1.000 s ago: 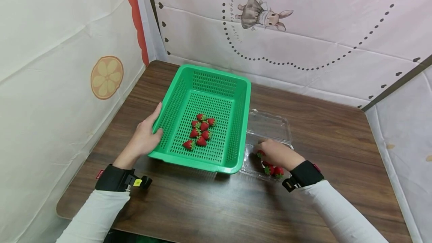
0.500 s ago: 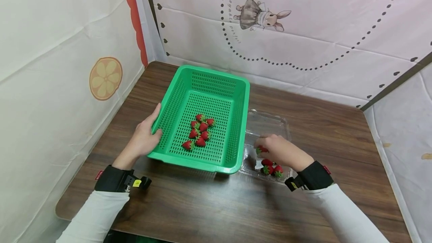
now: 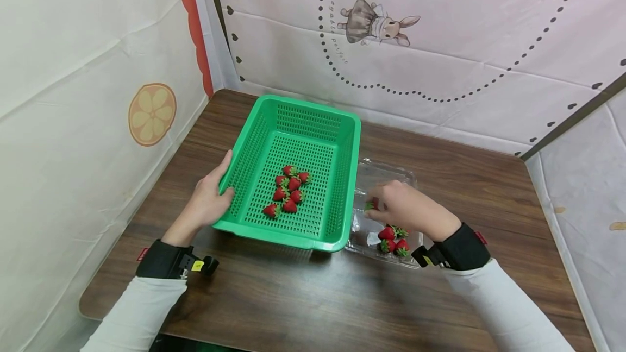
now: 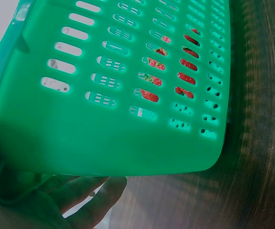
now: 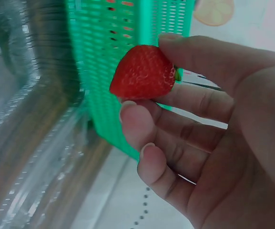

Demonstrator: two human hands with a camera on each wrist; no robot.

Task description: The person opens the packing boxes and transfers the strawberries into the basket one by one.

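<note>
Right hand point(image 3: 403, 208) pinches one strawberry point(image 5: 143, 72) between thumb and fingertips, above the clear clamshell point(image 3: 386, 173), beside the green basket point(image 3: 342, 178); a light pinch, we judge, spares soft fruit. Left hand point(image 3: 207, 202) clasps the basket's near-left rim, likely steadying it. Three berries point(image 3: 393, 239) lie under the right wrist.

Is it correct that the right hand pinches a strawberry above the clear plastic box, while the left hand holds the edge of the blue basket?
Not quite: the basket is green, not blue, as the head view shows. The rest stands: the right hand pinches a strawberry above the clear plastic box, and the left hand holds the basket's edge.
</note>
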